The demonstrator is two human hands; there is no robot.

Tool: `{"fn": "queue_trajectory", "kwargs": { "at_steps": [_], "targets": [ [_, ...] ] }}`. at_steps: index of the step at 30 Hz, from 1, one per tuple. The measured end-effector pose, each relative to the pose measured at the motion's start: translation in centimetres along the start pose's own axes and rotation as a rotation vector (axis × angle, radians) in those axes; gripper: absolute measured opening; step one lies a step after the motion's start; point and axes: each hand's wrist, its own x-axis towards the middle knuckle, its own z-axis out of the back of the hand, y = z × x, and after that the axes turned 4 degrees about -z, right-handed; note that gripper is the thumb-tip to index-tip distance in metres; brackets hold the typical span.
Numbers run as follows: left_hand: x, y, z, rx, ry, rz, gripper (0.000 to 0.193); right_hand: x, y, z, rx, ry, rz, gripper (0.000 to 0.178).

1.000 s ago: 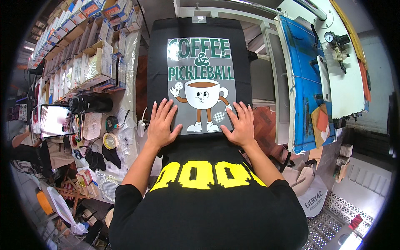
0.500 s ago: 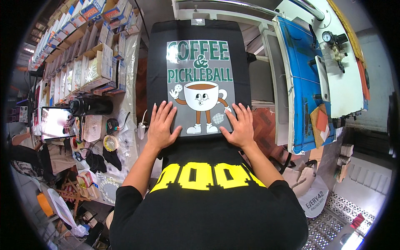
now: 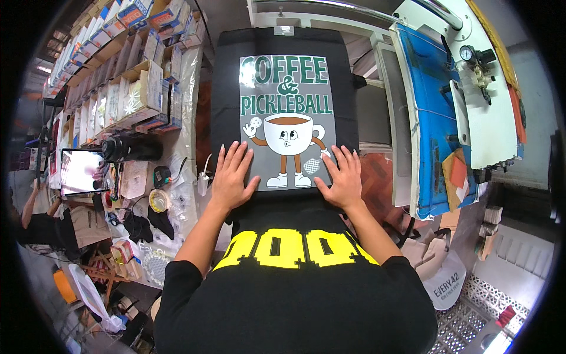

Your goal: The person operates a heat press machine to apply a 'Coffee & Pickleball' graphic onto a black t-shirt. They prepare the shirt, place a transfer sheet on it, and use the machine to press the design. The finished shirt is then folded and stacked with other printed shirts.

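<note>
A black T-shirt [image 3: 227, 100] lies spread out on a flat board in front of me. On its middle sits a grey, glossy rectangular transfer sheet [image 3: 264, 164] with green lettering and a cartoon coffee cup [image 3: 288, 138] that has arms, legs and white shoes. My left hand [image 3: 232, 180] rests flat with fingers spread on the sheet's lower left edge and the shirt beside it. At the lower right edge my right hand [image 3: 343, 180] lies the same way, thumb and fingers apart. Neither hand grips anything.
On the left stand shelves of cardboard boxes [image 3: 132, 94], a black bottle [image 3: 132, 149], a lit tablet [image 3: 81, 171] and a tape roll [image 3: 158, 200]. A person's arm [image 3: 29, 203] shows beyond. To the right are a blue-covered panel [image 3: 424, 118] and a pressure gauge [image 3: 466, 53].
The picture has shifted slightly, so the shirt and surroundings sit a little differently in it. Both hands keep their places on the sheet. At far left, the other person's arms have moved.
</note>
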Motion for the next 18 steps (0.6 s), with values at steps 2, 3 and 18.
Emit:
{"fn": "queue_trajectory", "kwargs": {
  "at_steps": [2, 3, 18],
  "targets": [
    [-0.03, 0.04, 0.01, -0.003, -0.004, 0.001, 0.065, 0.04, 0.11, 0.0, 0.005, -0.004, -0.003, 0.058],
    [-0.02, 0.05, -0.01, -0.007, -0.009, 0.0, 0.064, 0.06, 0.14, 0.0, 0.008, -0.009, -0.004, 0.058],
    [0.24, -0.21, 0.19, -0.016, -0.003, 0.012, 0.064, -0.02, 0.0, 0.04, 0.022, -0.015, -0.009, 0.055]
  ]
}}
